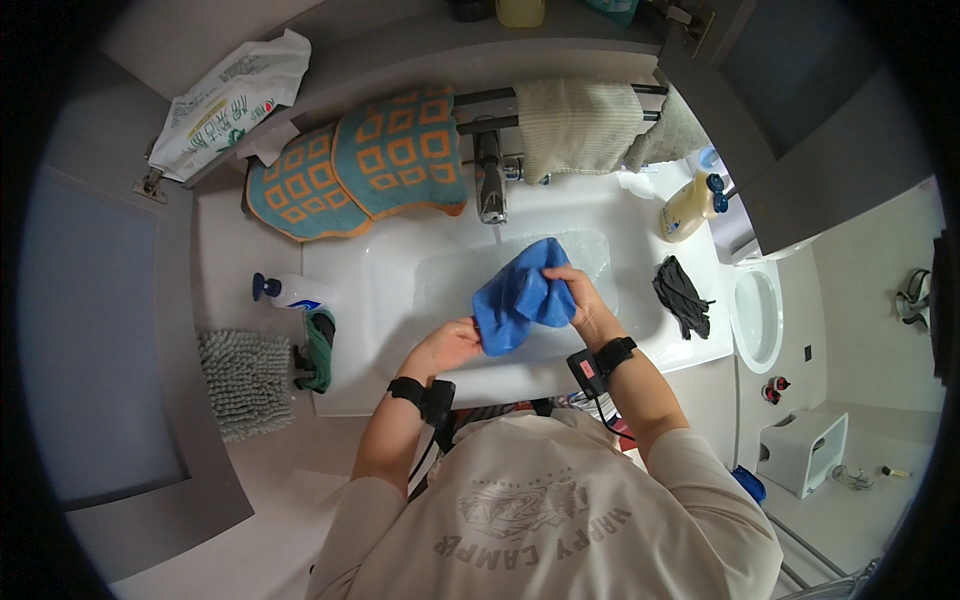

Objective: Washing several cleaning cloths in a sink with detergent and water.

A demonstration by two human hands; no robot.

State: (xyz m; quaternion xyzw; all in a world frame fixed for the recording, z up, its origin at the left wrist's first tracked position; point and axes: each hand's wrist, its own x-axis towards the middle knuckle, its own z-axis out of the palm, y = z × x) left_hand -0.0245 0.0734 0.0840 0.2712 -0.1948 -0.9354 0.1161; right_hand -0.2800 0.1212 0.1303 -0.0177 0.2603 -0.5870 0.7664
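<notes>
A blue cloth point(517, 300) hangs spread between my hands, over the water in the white sink point(382, 300). My left hand point(450, 345) grips its lower left edge. On the opposite side, my right hand point(585, 296) pinches a fold near the upper right edge, thumb on top. Just behind the cloth, a thin stream of water falls from the chrome faucet point(491, 184) into the basin. The cloth hides part of the basin floor. Each wrist wears a black strap with a small box.
A dark crumpled cloth point(682, 296) and a cream bottle point(690, 210) are on the sink's right rim. To the left are a white pump bottle point(292, 291) and a green-and-black cloth point(319, 352). Patterned towels point(360, 165) and a beige towel point(577, 124) hang behind; open cabinet doors flank both sides.
</notes>
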